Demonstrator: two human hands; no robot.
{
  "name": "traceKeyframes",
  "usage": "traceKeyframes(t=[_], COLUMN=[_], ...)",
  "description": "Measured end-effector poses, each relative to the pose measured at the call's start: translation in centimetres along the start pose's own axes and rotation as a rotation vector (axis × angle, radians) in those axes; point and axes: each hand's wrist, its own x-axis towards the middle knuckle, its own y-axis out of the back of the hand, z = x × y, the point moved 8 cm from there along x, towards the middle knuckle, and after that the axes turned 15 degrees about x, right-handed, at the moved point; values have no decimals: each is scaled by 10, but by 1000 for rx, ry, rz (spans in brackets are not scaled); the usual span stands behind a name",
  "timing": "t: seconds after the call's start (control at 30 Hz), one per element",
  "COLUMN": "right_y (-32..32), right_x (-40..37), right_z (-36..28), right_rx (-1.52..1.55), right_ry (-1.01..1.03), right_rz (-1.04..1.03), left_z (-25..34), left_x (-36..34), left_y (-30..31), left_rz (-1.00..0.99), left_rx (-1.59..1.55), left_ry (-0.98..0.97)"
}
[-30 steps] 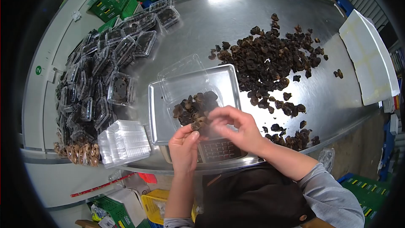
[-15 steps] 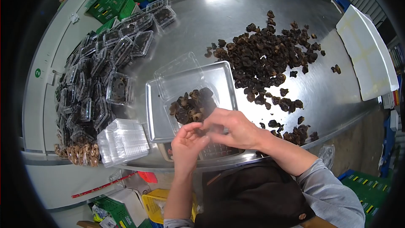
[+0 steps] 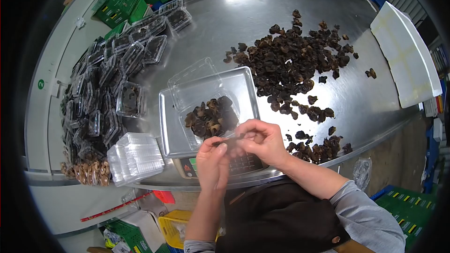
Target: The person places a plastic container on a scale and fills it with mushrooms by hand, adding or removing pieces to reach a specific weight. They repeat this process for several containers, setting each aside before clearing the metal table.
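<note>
Wall label [image 3: 41, 84] reads "2"; left hand [image 3: 212, 161] pinches fungus [image 3: 218, 144] beside right hand [image 3: 265, 144].

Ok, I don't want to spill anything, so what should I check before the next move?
1. Clear tub resting on the metal tray: ok.
2. Its lid folded open: ok.
3. Dark pieces heaped inside the tub: ok.
4. Left hand holding a small dark scrap: ok.
5. Right hand gripping it too: cannot tell, fingers blurred.
6. Reading on the scale: cannot tell, not legible.
</note>
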Motion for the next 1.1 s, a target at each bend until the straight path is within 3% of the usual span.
traceKeyframes(t=[0.07,0.3,0.43,0.53,0.57,0.63,0.67,0.8,0.87,0.97,1.03,1.07,1.1], right_y=[3,22,62,87,97,114,116,134,154,216,284,315,335], right_x=[-4,-7,4,1,-1,-5,-6,-14,-20,-31,-44,-54,-59], right_z=[-8,-16,-34,-42,-43,-40,-43,-44,-54,-99,-177,-238,-315], right_rx=[40,44,274,273,236,276,274,79,42,-38,-239,-226,-128], right_ry=[179,239,302,257,229,152,149,5,-29,2,96,152,359], right_rz=[44,175,261,300,317,259,257,394,485,576,653,602,239], left_z=[-2,-6,8,51,53,64,55,52,51,66,76,82,86], left_x=[0,2,6,5,9,15,22,19,17,6,-1,-4,-5], left_y=[-8,-6,16,46,58,69,73,62,71,91,105,114,122], left_rz=[-55,48,67,393,397,467,374,366,368,454,466,476,480], left_rx=[-160,-222,-84,633,633,1164,1378,1570,1345,1288,1205,1124,1125], left_ry=[15,28,-60,-392,-391,-458,-385,-369,-370,-317,-326,-336,-333])
